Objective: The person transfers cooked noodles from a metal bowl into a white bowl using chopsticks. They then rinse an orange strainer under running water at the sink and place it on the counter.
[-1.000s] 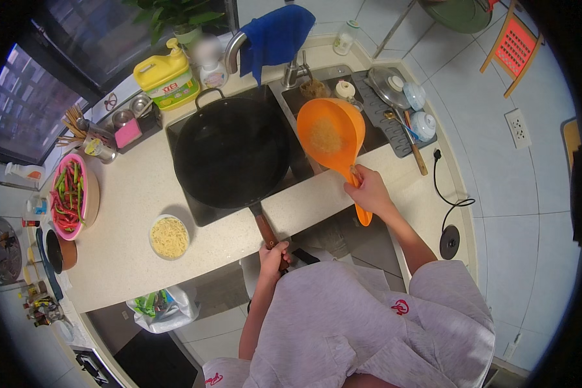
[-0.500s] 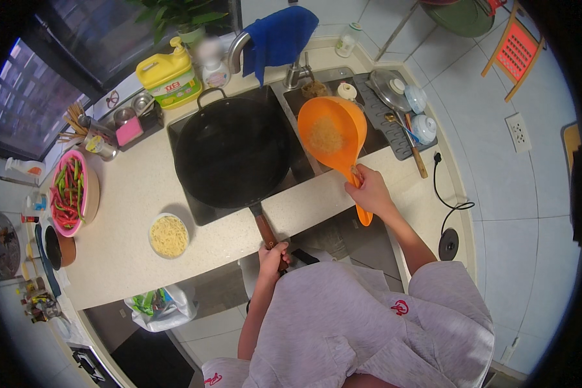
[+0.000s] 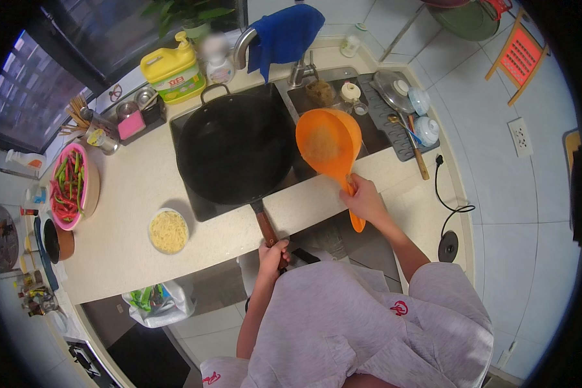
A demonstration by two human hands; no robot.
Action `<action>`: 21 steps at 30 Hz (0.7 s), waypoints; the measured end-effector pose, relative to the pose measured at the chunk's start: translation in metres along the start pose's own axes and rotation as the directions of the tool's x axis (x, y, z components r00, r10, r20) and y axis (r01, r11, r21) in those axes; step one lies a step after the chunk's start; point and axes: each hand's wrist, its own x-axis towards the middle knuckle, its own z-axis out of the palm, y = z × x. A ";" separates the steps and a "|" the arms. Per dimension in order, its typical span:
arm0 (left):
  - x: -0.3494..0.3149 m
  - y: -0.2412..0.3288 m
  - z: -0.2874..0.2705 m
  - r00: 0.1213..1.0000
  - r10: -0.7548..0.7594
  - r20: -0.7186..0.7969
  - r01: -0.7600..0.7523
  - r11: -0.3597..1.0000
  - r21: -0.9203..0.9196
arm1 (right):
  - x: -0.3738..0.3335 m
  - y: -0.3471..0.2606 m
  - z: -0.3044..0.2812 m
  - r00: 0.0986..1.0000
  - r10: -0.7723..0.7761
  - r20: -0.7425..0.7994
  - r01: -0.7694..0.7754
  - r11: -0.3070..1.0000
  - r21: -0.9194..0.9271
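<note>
My left hand (image 3: 273,258) is wrapped round the brown handle of a large black wok (image 3: 234,149). The wok rests partly over the sink, its inside dark. In my right hand (image 3: 366,202) is the handle of an orange plastic water ladle (image 3: 343,158). The ladle's bowl is over the sink, just right of the wok, and a brownish patch shows inside it; I cannot tell what that is. Left of the wok stands a white bowl (image 3: 168,231) filled with pale yellow shreds.
At the left, a pink basket (image 3: 94,174) holds red and green chillies. Behind the wok stands a yellow detergent jug (image 3: 172,70). A blue cloth (image 3: 284,39) hangs over the faucet. On a grey drying mat (image 3: 404,154) lie a pot lid and small bowls.
My right hand has shifted slightly left and nearer to me with the ladle, whose handle end is lower. My left hand keeps its hold on the wok handle.
</note>
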 end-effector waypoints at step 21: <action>0.006 -0.006 -0.004 1.000 0.002 0.021 -0.003 1.000 0.002 | 0.022 0.051 0.024 0.929 0.021 0.370 -0.194 0.878 0.437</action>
